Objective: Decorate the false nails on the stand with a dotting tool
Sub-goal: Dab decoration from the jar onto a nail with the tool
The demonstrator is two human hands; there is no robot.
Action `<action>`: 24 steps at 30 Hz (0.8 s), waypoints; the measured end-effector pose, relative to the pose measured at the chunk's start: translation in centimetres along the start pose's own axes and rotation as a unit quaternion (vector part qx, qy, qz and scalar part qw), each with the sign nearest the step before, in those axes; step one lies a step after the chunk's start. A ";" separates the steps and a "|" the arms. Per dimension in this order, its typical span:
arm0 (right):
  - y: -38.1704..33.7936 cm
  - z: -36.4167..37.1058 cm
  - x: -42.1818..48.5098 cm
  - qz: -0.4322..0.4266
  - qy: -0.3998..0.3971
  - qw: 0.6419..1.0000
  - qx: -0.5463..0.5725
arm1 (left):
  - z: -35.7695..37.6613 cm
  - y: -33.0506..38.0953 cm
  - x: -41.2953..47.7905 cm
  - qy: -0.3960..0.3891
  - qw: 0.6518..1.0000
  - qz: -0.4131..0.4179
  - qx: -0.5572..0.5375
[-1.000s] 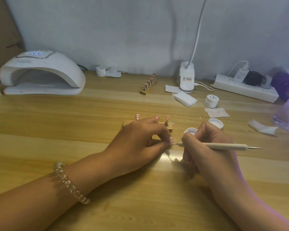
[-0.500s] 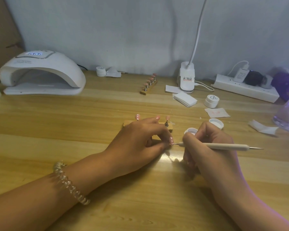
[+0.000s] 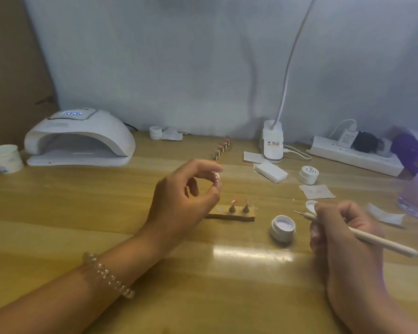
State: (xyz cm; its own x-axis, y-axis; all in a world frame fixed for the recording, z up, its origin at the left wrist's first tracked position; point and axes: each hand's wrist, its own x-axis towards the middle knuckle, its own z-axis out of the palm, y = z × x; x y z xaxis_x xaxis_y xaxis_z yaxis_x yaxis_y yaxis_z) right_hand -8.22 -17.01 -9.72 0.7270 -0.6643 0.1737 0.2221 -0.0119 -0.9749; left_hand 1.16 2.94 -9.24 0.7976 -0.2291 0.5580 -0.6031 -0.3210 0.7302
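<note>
Wooden stand [image 3: 229,216] between the hands: left hand [image 3: 181,203] just above, pinching a pink false nail [image 3: 217,176]; right hand [image 3: 343,235] gripping dotting tool [image 3: 377,239].

The left hand [image 3: 182,203] hides the left end of the stand [image 3: 250,213]; whether its fingertips [image 3: 215,186] pinch anything is blurred. The dotting tool [image 3: 377,239] runs off the right edge.

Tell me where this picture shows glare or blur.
Head view: white glare streaks the table before the open jar; the left hand, pinching a false nail, is motion-blurred; the right hand with the dotting tool is soft too; violet haze smears the right edge.
</note>
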 end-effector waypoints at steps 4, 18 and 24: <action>0.1 0.1 0.1 0.010 -0.014 1.000 -0.012 | -0.3 -0.7 0.4 -0.014 0.998 -0.038 0.039; 0.4 0.6 0.0 0.003 -0.034 0.999 -0.032 | 0.5 -1.6 0.2 -0.132 0.974 -0.064 0.170; 0.6 0.5 0.1 0.003 -0.034 0.999 -0.032 | 0.7 -1.7 0.2 -0.136 0.970 -0.064 0.191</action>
State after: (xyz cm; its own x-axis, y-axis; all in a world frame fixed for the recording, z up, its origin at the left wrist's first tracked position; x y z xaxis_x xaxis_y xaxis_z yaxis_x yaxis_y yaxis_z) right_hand -7.69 -16.73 -10.25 0.7708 -0.6124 0.1754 0.1783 -0.0569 -0.9823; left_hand 2.39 2.82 -10.64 0.8707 -0.3827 0.3089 -0.4918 -0.6679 0.5587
